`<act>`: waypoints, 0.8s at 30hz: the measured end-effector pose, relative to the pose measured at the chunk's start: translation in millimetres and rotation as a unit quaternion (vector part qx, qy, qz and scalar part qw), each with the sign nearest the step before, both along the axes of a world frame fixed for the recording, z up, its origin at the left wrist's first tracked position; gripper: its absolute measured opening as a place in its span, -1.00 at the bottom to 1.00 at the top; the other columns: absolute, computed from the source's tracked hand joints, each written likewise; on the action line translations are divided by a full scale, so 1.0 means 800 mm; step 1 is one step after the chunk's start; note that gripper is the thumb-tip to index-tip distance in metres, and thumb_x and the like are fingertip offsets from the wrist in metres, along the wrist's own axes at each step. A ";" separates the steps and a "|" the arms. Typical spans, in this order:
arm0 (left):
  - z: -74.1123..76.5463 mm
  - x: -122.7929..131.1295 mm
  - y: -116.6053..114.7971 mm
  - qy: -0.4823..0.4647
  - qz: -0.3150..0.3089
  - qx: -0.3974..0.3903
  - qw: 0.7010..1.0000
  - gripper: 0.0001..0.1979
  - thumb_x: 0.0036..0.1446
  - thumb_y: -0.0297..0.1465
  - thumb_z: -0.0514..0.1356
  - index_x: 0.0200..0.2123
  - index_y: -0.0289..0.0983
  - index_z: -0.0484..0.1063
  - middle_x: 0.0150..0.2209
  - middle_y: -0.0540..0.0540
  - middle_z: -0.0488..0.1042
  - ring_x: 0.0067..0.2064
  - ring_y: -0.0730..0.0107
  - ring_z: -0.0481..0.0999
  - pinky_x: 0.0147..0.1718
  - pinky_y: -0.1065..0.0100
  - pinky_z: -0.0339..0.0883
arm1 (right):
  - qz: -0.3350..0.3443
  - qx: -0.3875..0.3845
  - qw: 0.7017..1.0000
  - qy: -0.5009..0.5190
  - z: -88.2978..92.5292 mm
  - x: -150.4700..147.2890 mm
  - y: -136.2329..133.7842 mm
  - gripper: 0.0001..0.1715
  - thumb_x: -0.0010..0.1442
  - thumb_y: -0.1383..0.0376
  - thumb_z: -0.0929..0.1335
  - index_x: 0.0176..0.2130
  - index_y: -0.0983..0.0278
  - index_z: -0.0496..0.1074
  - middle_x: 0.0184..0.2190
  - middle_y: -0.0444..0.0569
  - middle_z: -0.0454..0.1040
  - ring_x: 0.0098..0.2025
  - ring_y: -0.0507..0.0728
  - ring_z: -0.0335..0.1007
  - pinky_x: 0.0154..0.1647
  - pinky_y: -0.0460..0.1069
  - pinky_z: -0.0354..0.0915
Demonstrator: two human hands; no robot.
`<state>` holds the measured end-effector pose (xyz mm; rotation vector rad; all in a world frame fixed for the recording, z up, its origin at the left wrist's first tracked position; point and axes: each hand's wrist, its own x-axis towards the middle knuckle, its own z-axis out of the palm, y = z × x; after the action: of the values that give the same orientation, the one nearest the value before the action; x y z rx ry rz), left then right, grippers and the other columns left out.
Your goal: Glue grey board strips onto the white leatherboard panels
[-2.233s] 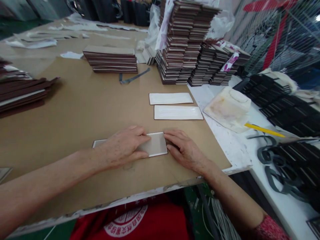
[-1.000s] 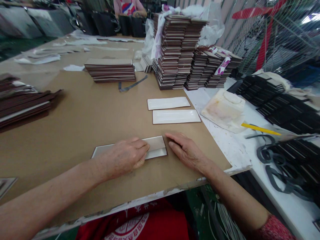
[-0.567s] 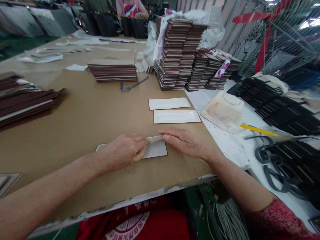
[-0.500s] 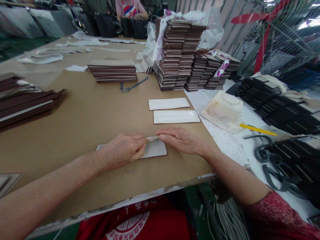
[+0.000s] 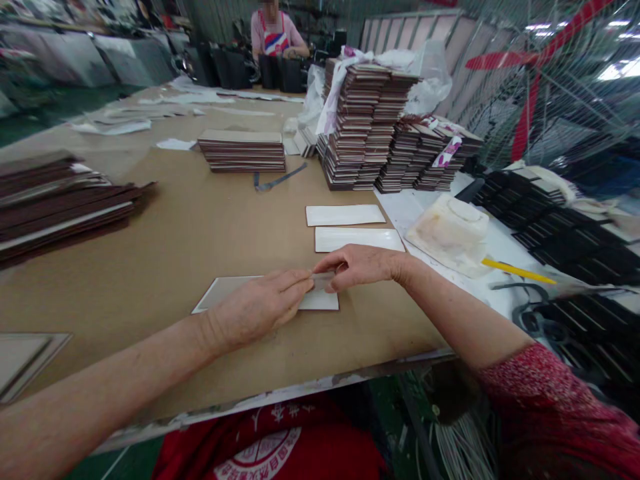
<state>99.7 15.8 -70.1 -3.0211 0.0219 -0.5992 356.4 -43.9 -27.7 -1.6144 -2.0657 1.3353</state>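
A pale rectangular panel (image 5: 231, 290) with a dark edge lies flat on the brown cardboard sheet (image 5: 200, 227) in front of me. My left hand (image 5: 257, 310) rests on its right half, fingers stretched along it. My right hand (image 5: 360, 265) pinches a thin grey strip or film (image 5: 323, 280) at the panel's far right edge, lifting it slightly. The fingertips of both hands meet at that strip. Two white panels (image 5: 357, 239) lie side by side just beyond my right hand.
Tall stacks of brown panels (image 5: 367, 127) stand at the back, a lower stack (image 5: 243, 151) to their left, and dark boards (image 5: 60, 207) at far left. A pale pad (image 5: 447, 230), a yellow stick (image 5: 517, 271), black parts (image 5: 560, 220) lie right. A person (image 5: 277, 37) works far back.
My right hand moved from flat beside the panel to its far edge and pinched up a thin strip. My left hand stayed on the panel. My view shifted slightly.
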 end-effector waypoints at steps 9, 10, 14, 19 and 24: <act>-0.013 -0.037 -0.069 0.028 0.060 -0.023 0.998 -0.67 0.35 -0.43 0.10 0.11 -0.46 0.41 -0.03 -0.27 0.51 -0.07 0.08 0.51 -0.09 0.07 0.47 | 0.025 0.008 0.999 -0.022 -0.005 -0.001 0.012 -0.46 0.02 0.20 0.48 0.02 0.25 0.55 -0.09 -0.05 0.59 -0.16 0.15 0.45 -0.17 -0.02 0.32; -0.016 -0.036 -0.070 0.034 0.070 -0.026 0.997 -0.65 0.36 -0.42 0.10 0.12 -0.46 0.40 -0.02 -0.28 0.51 -0.06 0.07 0.51 -0.10 0.07 0.47 | 0.026 0.013 0.999 -0.035 -0.004 -0.002 0.012 -0.45 0.01 0.20 0.48 0.03 0.25 0.55 -0.09 -0.04 0.58 -0.17 0.16 0.44 -0.19 -0.01 0.31; -0.020 -0.025 -0.078 0.058 0.103 -0.042 0.992 -0.64 0.37 -0.35 0.09 0.11 -0.45 0.42 -0.04 -0.28 0.51 -0.07 0.03 0.50 -0.13 0.03 0.47 | 0.037 0.042 0.994 -0.089 0.003 -0.010 0.010 -0.42 0.04 0.18 0.47 0.06 0.26 0.53 -0.06 0.00 0.55 -0.17 0.17 0.42 -0.17 0.01 0.31; -0.015 -0.014 -0.085 0.080 0.154 -0.095 0.980 -0.61 0.34 -0.31 0.10 0.09 -0.46 0.42 -0.07 -0.29 0.49 -0.06 -0.02 0.46 -0.07 -0.02 0.46 | 0.056 0.072 0.990 -0.112 0.006 -0.013 0.009 -0.42 0.05 0.19 0.46 0.07 0.29 0.52 -0.03 0.05 0.51 -0.07 0.21 0.43 -0.04 0.05 0.31; -0.017 -0.010 -0.084 0.088 0.159 -0.151 0.972 -0.60 0.31 -0.28 0.13 0.07 -0.46 0.44 -0.07 -0.30 0.46 -0.04 -0.03 0.41 -0.03 -0.01 0.45 | 0.032 0.084 0.990 -0.112 0.021 -0.010 0.018 -0.46 0.05 0.13 0.45 0.01 0.28 0.56 -0.01 0.05 0.52 -0.02 0.24 0.43 0.05 0.08 0.29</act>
<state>91.6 -51.1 -83.7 -3.2498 -0.5848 -0.3290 348.8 -29.1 -10.9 -1.7047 -2.3050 1.0044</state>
